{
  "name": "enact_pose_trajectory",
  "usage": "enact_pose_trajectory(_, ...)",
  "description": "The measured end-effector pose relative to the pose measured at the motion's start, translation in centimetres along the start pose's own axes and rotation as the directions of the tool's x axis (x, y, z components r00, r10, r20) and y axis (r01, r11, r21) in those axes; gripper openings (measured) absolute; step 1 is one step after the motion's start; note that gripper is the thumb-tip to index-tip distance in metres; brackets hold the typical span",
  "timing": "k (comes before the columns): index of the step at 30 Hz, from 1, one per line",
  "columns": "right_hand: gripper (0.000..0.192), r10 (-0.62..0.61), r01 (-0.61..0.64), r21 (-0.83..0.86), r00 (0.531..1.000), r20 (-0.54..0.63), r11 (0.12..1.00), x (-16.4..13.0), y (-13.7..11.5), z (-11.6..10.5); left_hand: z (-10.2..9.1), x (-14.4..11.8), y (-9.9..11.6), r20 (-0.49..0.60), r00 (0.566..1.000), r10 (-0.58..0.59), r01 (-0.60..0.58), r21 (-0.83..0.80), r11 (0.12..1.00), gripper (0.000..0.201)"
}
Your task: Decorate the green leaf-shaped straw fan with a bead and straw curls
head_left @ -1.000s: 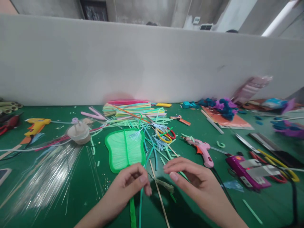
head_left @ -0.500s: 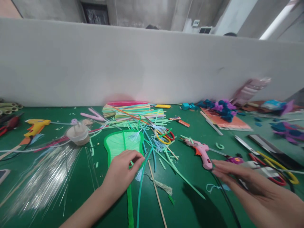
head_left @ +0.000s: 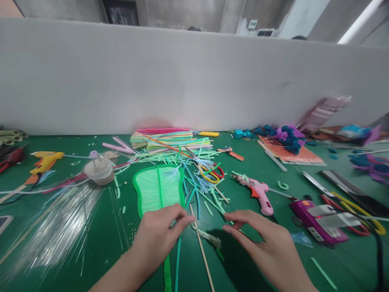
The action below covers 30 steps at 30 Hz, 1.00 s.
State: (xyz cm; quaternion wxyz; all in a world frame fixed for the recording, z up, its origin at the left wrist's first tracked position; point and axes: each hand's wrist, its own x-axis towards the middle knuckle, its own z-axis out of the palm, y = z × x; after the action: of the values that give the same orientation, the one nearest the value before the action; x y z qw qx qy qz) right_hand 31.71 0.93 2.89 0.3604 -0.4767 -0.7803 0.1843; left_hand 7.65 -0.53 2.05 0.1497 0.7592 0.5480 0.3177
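Note:
My left hand (head_left: 162, 229) is closed in a pinch, thumb and forefinger together, over the lower edge of a green hand fan (head_left: 150, 186). Whatever it pinches is too small or hidden to make out. Opposite it, my right hand (head_left: 263, 243) curls with thumb and fingertips drawn close, above the table; I cannot make out what lies between them. A thin wooden stick (head_left: 201, 247) runs between the hands, beside a pale thread tassel (head_left: 211, 238). The fan's green handle (head_left: 167, 271) points towards me, with a blue-green strip (head_left: 178, 263) alongside.
A pink glue gun (head_left: 259, 194) and a purple device (head_left: 316, 225) lie to the right, near scissors (head_left: 316, 184). Coloured strips (head_left: 170, 142) are piled at the back before a grey partition (head_left: 194, 81). Left are a plastic cup (head_left: 100, 172), clear filaments (head_left: 63, 227) and a yellow glue gun (head_left: 47, 162).
My right hand has moved left from beside the pink glue gun towards my left hand, uncovering the purple device. My left hand has shifted slightly right and nearer to me.

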Motion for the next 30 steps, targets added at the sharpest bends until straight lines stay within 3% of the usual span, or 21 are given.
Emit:
enact_pose_trajectory(3,0.016,0.106,-0.107,0.039,0.994,0.04,0.993,-0.3,0.5,0.5,-1.6,-1.6,-2.2,-0.008,0.999,0.046,-0.042,0.244,0.969,0.05)
enact_pose_trajectory(4,0.02,0.141,-0.143,0.041,0.989,0.049,0.989,-0.5,0.6,0.6,-2.4,-2.0,-3.4,-0.043,0.999,0.017,-0.003,0.304,0.953,0.05)
enact_pose_trajectory(6,0.024,0.186,-0.187,0.018,0.981,0.055,0.982,-0.6,0.6,0.7,-4.4,-2.2,-6.0,-0.147,0.981,-0.13,0.18,0.413,0.893,0.039)
enact_pose_trajectory(10,0.029,0.17,-0.17,-0.068,0.985,0.002,0.983,-0.7,0.5,1.3,-7.4,-1.1,-11.5,-0.233,0.895,-0.38,0.439,0.612,0.658,0.046)
enact_pose_trajectory(12,0.03,0.163,-0.163,-0.074,0.987,-0.01,0.984,-0.5,0.7,2.0,-7.7,-0.4,-13.3,-0.202,0.858,-0.472,0.483,0.631,0.607,0.047)
enact_pose_trajectory(15,0.028,0.174,-0.173,-0.048,0.984,0.027,0.984,-0.2,1.2,3.5,-6.9,0.3,-14.7,-0.189,0.849,-0.493,0.49,0.633,0.6,0.045)
enact_pose_trajectory(20,0.029,0.198,-0.198,-0.007,0.977,0.078,0.98,0.0,2.0,5.1,-6.3,0.9,-15.1,-0.199,0.848,-0.491,0.501,0.604,0.621,0.041)
enact_pose_trajectory(24,0.031,0.237,-0.238,0.005,0.968,0.079,0.971,-0.1,2.4,5.4,-6.2,0.8,-13.4,-0.18,0.865,-0.469,0.482,0.559,0.675,0.034)
enact_pose_trajectory(26,0.032,0.252,-0.253,0.003,0.964,0.078,0.967,-0.1,2.6,5.4,-5.5,0.3,-11.6,-0.1,0.9,-0.425,0.417,0.488,0.767,0.032)
enact_pose_trajectory(28,0.032,0.259,-0.26,-0.001,0.962,0.081,0.966,0.0,2.7,5.5,-4.3,-0.4,-9.6,0.083,0.961,-0.262,0.238,0.226,0.944,0.032)
enact_pose_trajectory(30,0.032,0.263,-0.264,-0.002,0.961,0.084,0.964,0.1,2.7,5.6,-3.2,-1.2,-8.1,0.149,0.974,-0.17,0.158,0.086,0.984,0.027)
